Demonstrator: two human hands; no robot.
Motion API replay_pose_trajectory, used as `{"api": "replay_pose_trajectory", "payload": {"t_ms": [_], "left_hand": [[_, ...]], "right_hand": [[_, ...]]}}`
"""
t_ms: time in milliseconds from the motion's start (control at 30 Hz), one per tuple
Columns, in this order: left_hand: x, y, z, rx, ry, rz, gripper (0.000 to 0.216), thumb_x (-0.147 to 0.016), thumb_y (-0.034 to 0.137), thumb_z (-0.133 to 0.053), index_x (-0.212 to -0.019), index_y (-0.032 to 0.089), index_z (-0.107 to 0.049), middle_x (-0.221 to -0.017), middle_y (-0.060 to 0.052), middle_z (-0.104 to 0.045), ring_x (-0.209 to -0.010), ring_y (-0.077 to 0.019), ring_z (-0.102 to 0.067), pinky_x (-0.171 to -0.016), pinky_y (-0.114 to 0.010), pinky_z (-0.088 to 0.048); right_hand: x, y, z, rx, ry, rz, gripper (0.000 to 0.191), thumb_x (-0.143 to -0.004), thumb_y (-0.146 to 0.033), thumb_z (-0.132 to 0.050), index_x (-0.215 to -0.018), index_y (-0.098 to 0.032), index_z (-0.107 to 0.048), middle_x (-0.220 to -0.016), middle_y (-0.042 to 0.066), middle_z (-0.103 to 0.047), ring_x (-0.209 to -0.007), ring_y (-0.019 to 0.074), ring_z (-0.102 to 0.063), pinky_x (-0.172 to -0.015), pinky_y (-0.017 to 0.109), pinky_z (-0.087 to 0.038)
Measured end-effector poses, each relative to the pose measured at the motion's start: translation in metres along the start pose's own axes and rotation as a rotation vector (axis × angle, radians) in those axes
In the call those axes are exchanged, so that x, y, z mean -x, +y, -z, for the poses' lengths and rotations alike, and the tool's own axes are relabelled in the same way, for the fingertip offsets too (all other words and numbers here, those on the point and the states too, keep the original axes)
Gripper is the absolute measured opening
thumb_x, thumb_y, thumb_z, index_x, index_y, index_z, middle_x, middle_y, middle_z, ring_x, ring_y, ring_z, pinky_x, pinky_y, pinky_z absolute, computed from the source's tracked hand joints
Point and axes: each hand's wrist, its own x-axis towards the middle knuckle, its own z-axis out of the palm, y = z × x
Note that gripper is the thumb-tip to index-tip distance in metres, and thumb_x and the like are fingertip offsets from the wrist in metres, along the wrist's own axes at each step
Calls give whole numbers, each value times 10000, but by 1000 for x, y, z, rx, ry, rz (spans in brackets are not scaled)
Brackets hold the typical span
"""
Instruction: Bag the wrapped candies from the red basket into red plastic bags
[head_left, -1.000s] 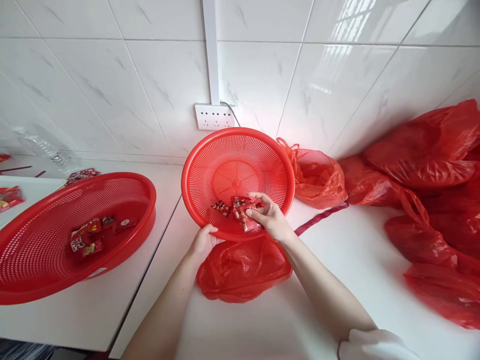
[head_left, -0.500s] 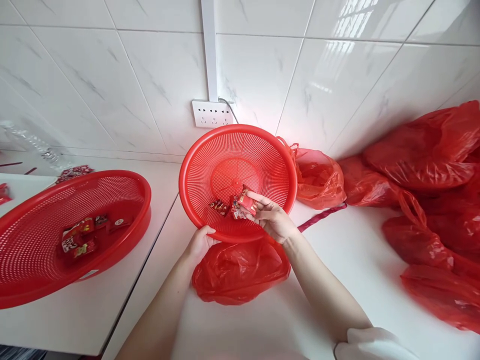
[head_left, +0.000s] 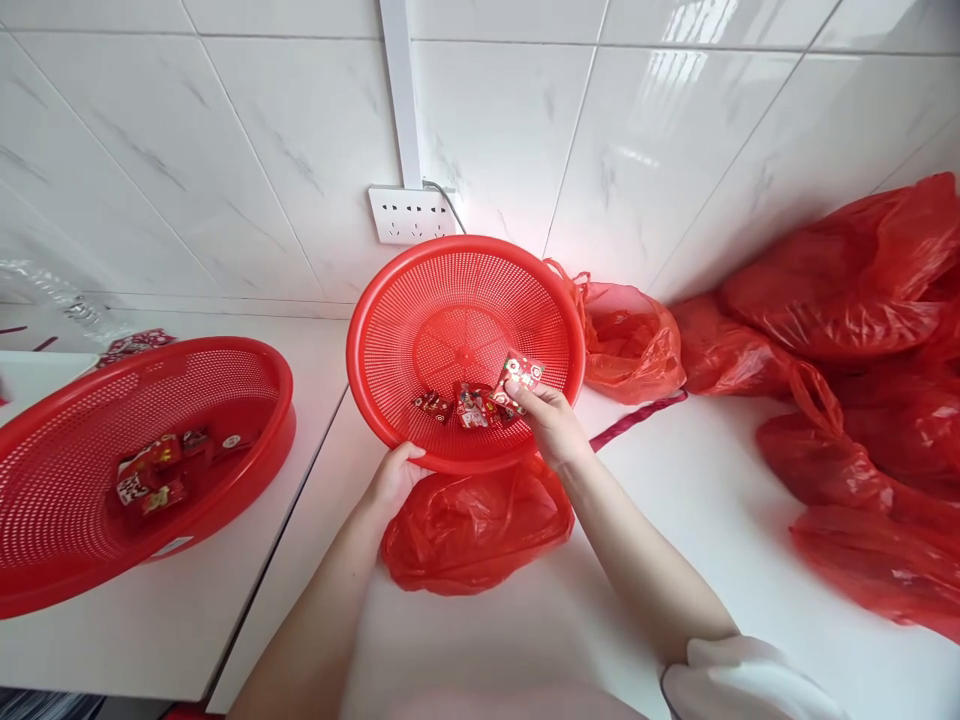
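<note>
A round red plastic basket (head_left: pixel 465 262) with perforated walls is tipped toward me in the middle. My left hand (head_left: pixel 395 478) grips its lower left rim, thumb over the edge and the other fingers hidden beneath. Inside the basket's lower right part, my right hand (head_left: pixel 551 420) pinches a small red packet (head_left: pixel 522 372) with a pale and gold print. Several other small red wrapped packets (head_left: pixel 474 407) lie at the bottom of the basket, left of that hand. Under the basket's near side sits a red plastic bag (head_left: pixel 476 530).
A second red basket (head_left: pixel 277 400) holding several packets (head_left: pixel 154 470) leans at the left. Red plastic bags (head_left: pixel 840 290) pile up at the right; another open bag (head_left: pixel 634 340) stands beside the basket. A socket strip (head_left: pixel 412 215) is on the tiled wall behind.
My right hand has turned the pinched packet so that another printed side shows, and moved slightly right. The left hand keeps its hold on the rim. The whole view has shifted a little.
</note>
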Motion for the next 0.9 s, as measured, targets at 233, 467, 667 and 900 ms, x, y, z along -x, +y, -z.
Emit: {"api": "replay_pose_trajectory", "payload": {"t_ms": [233, 467, 667, 900], "left_hand": [[1, -1, -2, -6, -3, 6, 377, -753, 184, -505, -1065, 79, -688, -1024, -139, -735, -1002, -314, -682, -910, -449, -533], [2, -1, -1, -38, -16, -1, 359, -759, 188, -514, -1051, 79, -691, -1015, -138, -735, -996, -313, -679, -906, -439, -528], [0, -2, -1, -20, -7, 2, 362, -757, 179, -512, -1053, 82, -694, -1013, -128, -738, -995, -309, -680, -909, -431, -525], [-1, -2, -1, -34, -20, -49, 443, -757, 168, -530, -1177, 95, -651, -1090, -116, -724, -988, -286, -683, -931, -411, -511]], "right_hand": [[8, -8, -7, 36, -9, 134, 181, -717, -338, -781, -863, -235, -755, -920, 10, -743, -882, 201, -670, -899, 367, -506], [6, -7, -5, 46, -30, 104, 155, -685, -293, -799, -822, -232, -761, -849, 2, -725, -836, 192, -670, -865, 360, -519], [5, -1, -5, -58, -86, -23, 209, -738, -334, -779, -895, -204, -730, -854, 10, -724, -760, 141, -682, -781, 290, -559], [6, 0, -5, -28, -171, -94, 327, -728, -383, -790, -956, -194, -652, -898, 33, -736, -685, 128, -697, -580, 221, -581]]}}
